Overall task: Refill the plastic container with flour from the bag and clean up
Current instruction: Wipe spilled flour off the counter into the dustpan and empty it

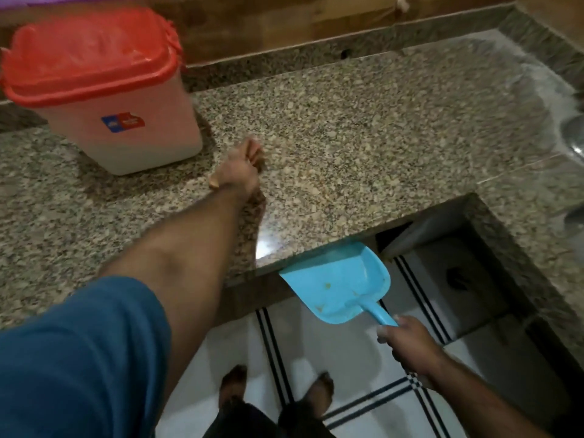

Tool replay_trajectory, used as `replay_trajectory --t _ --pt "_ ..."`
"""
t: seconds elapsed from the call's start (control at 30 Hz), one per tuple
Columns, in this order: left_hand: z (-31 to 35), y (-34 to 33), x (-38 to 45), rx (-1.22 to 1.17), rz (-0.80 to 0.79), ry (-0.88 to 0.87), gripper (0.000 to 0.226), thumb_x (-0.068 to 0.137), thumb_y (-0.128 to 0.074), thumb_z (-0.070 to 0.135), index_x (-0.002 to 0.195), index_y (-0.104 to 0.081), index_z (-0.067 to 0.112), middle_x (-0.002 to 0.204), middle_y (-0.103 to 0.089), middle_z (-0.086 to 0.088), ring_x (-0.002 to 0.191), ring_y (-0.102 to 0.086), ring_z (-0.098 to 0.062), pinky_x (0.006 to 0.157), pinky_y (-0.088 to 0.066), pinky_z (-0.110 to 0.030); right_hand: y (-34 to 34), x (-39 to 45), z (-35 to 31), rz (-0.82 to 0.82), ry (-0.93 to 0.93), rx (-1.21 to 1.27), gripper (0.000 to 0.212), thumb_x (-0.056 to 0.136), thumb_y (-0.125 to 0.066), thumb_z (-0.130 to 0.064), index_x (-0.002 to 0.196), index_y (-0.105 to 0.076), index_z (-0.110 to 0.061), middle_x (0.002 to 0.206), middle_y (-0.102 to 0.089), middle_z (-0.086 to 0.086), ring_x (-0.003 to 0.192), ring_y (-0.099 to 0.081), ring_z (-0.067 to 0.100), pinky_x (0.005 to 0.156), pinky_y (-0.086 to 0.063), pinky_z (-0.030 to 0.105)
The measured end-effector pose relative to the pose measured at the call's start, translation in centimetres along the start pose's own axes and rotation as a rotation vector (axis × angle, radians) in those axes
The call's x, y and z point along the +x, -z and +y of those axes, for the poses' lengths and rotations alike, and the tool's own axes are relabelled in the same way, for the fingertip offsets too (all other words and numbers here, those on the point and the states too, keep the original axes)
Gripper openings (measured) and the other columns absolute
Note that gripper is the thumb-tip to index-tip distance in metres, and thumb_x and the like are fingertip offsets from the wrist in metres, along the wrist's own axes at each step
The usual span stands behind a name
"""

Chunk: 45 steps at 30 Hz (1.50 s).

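A white plastic container (126, 121) with its red lid (91, 52) shut stands at the back left of the granite counter (363, 137). My left hand (241, 165) reaches out over the counter to the right of the container; it is blurred, so I cannot make out how its fingers lie or whether they touch the stone. My right hand (410, 346) grips the handle of a blue dustpan (341, 286), whose mouth sits under the counter's front edge. A few crumbs lie in the pan. No flour bag is in view.
The counter turns to the right, where a white dusty patch (505, 67) lies near the corner and a metal object (575, 137) shows at the frame edge. A wooden wall (316, 23) backs the counter. Below are white floor tiles (347, 374) with dark stripes, and my feet.
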<state>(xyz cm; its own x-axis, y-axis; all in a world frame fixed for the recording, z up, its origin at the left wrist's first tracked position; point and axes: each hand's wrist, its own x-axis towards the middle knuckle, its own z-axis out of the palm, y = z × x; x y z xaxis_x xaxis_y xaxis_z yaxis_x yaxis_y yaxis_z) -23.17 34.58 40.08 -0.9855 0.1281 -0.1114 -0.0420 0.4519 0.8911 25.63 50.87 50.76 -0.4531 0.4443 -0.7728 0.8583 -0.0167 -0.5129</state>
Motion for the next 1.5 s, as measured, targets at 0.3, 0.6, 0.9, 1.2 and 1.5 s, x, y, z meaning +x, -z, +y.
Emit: replay_trajectory --t 0.3,0.6,0.9,1.2,1.5 --pt "15.2 -7.1 -26.2 0.286 -0.518 -0.601 0.03 0.107 -0.051 0.0 0.132 -0.066 -0.002 0.11 -0.07 -0.022 0.095 -0.066 -0.03 0.088 -0.049 -0.034 4.4 1.9 1.0 -0.015 0.02 0.031 0.009 0.085 -0.068 -0.005 0.091 -0.063 -0.009 0.057 -0.045 0.0 0.042 -0.037 0.013 0.041 -0.026 0.021" --pt "9.3 9.9 -25.1 0.597 0.091 -0.025 0.03 0.108 -0.052 0.022 0.135 -0.056 0.009 0.109 -0.068 -0.018 0.102 -0.066 -0.04 0.078 -0.046 -0.042 1.5 2.1 1.0 -0.126 0.142 -0.198 0.019 0.086 -0.071 -0.014 0.1 -0.063 -0.003 0.065 -0.051 0.003 0.046 -0.042 0.011 0.042 -0.032 0.025" --pt "8.0 8.4 -29.6 0.442 -0.035 -0.226 0.057 0.096 -0.048 0.004 0.15 -0.062 0.018 0.108 -0.073 -0.002 0.095 -0.071 -0.021 0.083 -0.057 -0.032 -2.9 1.9 -1.4 -0.252 0.24 -0.323 0.017 0.087 -0.072 -0.015 0.1 -0.065 -0.006 0.068 -0.055 0.005 0.046 -0.044 0.01 0.042 -0.036 0.026" --pt "9.6 8.4 -26.9 0.045 -0.329 -0.108 0.049 0.111 -0.043 0.029 0.16 -0.048 0.03 0.131 -0.067 -0.003 0.116 -0.066 -0.017 0.106 -0.054 -0.04 -4.1 1.8 -1.2 -0.243 0.253 -0.348 0.011 0.089 -0.071 -0.012 0.093 -0.062 -0.008 0.06 -0.05 0.0 0.042 -0.041 0.009 0.04 -0.034 0.022" --pt "-3.0 23.0 -29.8 0.611 0.289 0.033 0.05 0.099 -0.051 0.017 0.141 -0.058 0.044 0.109 -0.077 0.005 0.094 -0.073 -0.02 0.083 -0.055 -0.034 -9.7 -0.5 -0.1 -0.219 0.249 -0.358 0.014 0.091 -0.071 -0.012 0.097 -0.063 -0.003 0.063 -0.051 0.004 0.044 -0.041 0.012 0.043 -0.032 0.025"
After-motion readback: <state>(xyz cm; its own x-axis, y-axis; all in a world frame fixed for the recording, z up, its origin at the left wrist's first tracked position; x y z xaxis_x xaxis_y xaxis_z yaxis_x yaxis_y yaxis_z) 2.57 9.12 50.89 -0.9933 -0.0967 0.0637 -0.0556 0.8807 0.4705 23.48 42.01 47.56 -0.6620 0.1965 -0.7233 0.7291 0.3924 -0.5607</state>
